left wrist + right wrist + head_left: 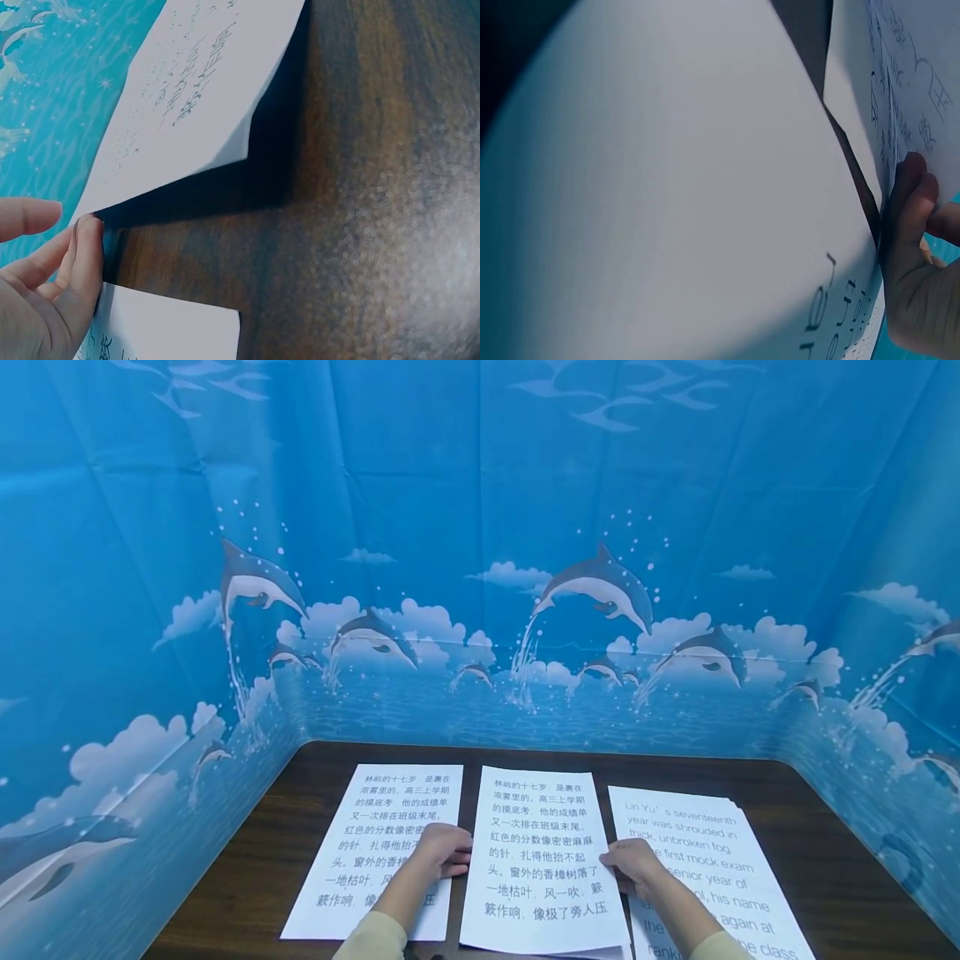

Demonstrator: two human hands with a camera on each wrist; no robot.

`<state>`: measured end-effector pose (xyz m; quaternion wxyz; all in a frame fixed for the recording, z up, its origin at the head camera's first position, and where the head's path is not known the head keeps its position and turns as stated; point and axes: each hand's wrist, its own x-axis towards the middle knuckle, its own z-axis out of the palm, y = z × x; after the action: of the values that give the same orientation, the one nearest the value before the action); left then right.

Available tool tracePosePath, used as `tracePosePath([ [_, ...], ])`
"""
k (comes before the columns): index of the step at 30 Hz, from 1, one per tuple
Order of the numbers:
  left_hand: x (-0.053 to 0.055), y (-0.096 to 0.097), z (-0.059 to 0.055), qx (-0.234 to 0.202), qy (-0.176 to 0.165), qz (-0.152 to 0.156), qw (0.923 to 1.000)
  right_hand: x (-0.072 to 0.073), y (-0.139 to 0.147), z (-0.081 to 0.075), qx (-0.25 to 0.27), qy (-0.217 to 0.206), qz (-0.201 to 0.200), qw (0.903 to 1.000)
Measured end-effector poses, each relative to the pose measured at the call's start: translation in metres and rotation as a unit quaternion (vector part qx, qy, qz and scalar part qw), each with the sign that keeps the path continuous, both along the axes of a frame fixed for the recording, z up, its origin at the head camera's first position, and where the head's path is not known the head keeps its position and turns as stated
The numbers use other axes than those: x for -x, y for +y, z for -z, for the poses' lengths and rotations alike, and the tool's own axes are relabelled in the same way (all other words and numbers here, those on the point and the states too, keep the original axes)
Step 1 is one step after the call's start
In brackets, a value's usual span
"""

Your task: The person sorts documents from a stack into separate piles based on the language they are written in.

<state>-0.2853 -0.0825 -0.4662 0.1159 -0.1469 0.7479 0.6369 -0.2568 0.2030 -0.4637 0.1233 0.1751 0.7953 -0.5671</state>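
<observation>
A white sheet of paper [536,860] printed with Chinese text stands in the middle, its lower edge raised off the table. My left hand [444,850] holds its left edge, and my right hand [636,865] grips its right edge. Left wrist view: fingertips [90,232] meet the sheet's edge [187,135], with a dark shadow beneath it. In the right wrist view, bent fingers [915,202] lie against the held paper [930,75]. Another white edge shows under the middle sheet's bottom. My left forearm crosses a second Chinese-text sheet [371,852].
To the right lies a stack of sheets with English text [712,868], partly covered by my right forearm. The dark brown wooden table [247,860] carries all the papers. A blue dolphin-print curtain [420,710] encloses the table's back and sides.
</observation>
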Motion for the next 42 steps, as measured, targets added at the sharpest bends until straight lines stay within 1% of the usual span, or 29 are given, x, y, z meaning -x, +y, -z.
tracePosePath([
  [5, 0.0, 0.0, -0.001, -0.008, 0.0, 0.002, 1.0, 0.0, 0.003, 0.001, 0.028, 0.0, 0.005, 0.9996],
  [11, -0.001, -0.001, -0.003, -0.01, 0.001, 0.011, 0.9999, 0.001, 0.007, 0.003, 0.068, 0.0, 0.008, 0.9977],
  [19, 0.0, -0.003, -0.002, 0.006, -0.005, 0.003, 1.0, 0.002, 0.008, 0.003, 0.088, -0.002, 0.008, 0.9961],
  [22, 0.0, -0.004, -0.002, 0.009, -0.004, 0.001, 0.9999, 0.003, 0.007, 0.002, 0.087, -0.007, 0.007, 0.9962],
  [27, -0.001, -0.005, -0.001, 0.006, 0.006, 0.001, 1.0, 0.004, 0.005, 0.0, 0.078, -0.003, 0.001, 0.9969],
  [33, -0.002, -0.009, -0.004, 0.008, 0.023, 0.006, 0.9997, 0.004, 0.001, -0.003, 0.081, 0.0, 0.0, 0.9967],
  [42, -0.005, -0.019, -0.017, 0.043, 0.054, 0.012, 0.9975, 0.003, -0.013, -0.006, 0.103, 0.022, -0.008, 0.9944],
])
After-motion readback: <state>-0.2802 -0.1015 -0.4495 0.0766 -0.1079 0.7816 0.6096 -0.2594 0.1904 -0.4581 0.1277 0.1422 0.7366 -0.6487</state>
